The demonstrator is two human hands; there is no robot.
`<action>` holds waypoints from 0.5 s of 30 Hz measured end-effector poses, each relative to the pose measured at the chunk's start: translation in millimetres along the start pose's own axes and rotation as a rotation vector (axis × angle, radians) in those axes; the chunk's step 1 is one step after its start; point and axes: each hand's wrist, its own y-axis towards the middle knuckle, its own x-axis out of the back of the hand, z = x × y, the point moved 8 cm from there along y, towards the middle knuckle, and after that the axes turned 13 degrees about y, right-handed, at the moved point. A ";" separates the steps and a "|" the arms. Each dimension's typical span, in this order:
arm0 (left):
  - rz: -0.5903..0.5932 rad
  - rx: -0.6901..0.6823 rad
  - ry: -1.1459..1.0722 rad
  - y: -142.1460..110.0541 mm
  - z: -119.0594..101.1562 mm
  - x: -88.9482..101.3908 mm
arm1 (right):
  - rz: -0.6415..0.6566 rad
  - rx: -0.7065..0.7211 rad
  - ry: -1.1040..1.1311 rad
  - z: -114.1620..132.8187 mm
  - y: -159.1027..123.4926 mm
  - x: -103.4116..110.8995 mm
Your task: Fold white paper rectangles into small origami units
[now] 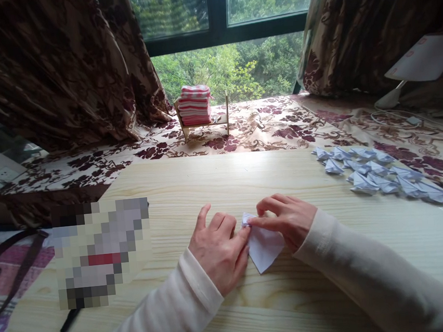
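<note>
A small white sheet of paper (264, 248), partly folded to a point, lies on the pale wooden table (216, 187) near its front. My left hand (219, 249) rests on the paper's left edge, fingers curled and fingertips pressing it down. From the right, my right hand (287, 219) pinches the paper's top corner between thumb and forefinger. Both arms wear cream long sleeves.
Several folded pale blue paper pieces (379, 174) lie in a heap at the table's right edge. A blurred-out patch (102, 250) covers the table's left part. A small wooden rack with striped pink cloth (196, 108) stands on the floral sill. A white lamp (417, 66) sits at right.
</note>
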 end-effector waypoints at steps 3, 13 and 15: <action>0.007 0.022 -0.040 -6.2 1.2 0.7 | 0.001 0.005 -0.051 2.9 0.2 0.0; -0.089 0.130 -0.211 -6.9 26.8 7.8 | -0.014 -0.015 -0.074 4.1 1.9 0.0; -0.081 0.112 -0.245 -1.0 26.5 4.0 | -0.013 -0.023 -0.073 3.4 1.9 -0.3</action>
